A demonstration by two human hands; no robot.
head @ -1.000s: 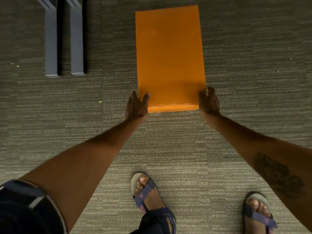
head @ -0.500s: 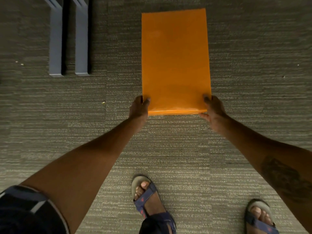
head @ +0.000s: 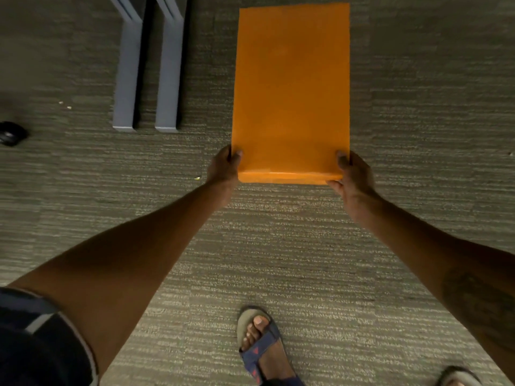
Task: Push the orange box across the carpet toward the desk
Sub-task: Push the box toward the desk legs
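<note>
The orange box (head: 291, 87) lies flat on carpet (head: 278, 246), its near corners clasped in left hand (head: 224, 168) and right hand (head: 352, 174) grip.

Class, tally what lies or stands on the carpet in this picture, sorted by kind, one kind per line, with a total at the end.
Orange box: 1, held at its near corners by the left hand and right hand
Grey furniture legs: 2
Sandalled feet: 2
Small dark object at the left edge: 1
Total: 6
</note>
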